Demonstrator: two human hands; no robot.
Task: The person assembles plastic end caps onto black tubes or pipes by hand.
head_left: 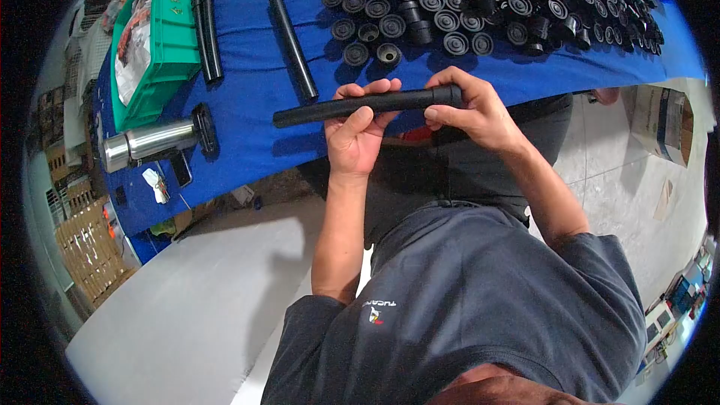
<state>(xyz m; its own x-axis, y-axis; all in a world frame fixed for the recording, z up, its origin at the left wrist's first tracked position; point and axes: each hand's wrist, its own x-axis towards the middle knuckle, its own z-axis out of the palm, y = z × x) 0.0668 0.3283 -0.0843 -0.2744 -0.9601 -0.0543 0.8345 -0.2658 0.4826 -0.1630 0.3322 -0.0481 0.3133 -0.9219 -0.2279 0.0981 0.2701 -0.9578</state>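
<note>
A black tube [307, 112] lies level across both hands, just over the table's front edge. My left hand [355, 139] is closed around its middle, thumb on the near side and fingertips on the far side. My right hand [484, 116] grips the right end, thumb and fingers on a wider black end cap [445, 96] that fits over the tube. Beyond the left hand, a second black tube [294, 45] rests on the blue cloth. Many loose black caps [456, 43] are spread across the far right side.
A green bin [169, 37] with wrapped contents stands at the left beside longer black tubes [206, 22]. Nearer are a steel flask [157, 142], a phone [181, 170] and a white cable [156, 186] on the blue cloth [247, 90]. A cardboard box [664, 124] sits on the floor at right.
</note>
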